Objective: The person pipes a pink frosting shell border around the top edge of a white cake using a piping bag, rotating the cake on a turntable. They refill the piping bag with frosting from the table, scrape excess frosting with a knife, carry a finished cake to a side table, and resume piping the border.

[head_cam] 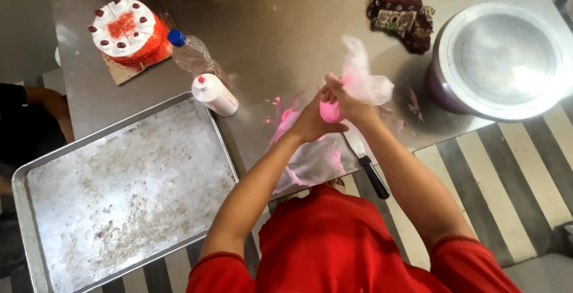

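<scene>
While both grip, piping bag (358,81) between left hand (310,123), right hand (349,105)

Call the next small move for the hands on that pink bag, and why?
Probably twist the loose top shut. Both the left hand and right hand clutch the piping bag; its pink filling sits low while the plastic above flares open, and pink smears already mark the table.

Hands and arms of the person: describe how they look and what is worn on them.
Both arms are bare from the upper arm down, with short red sleeves of a red shirt ending above the elbows. The left hand and right hand wear no gloves; no watch, bracelet or ring is visible.
</scene>
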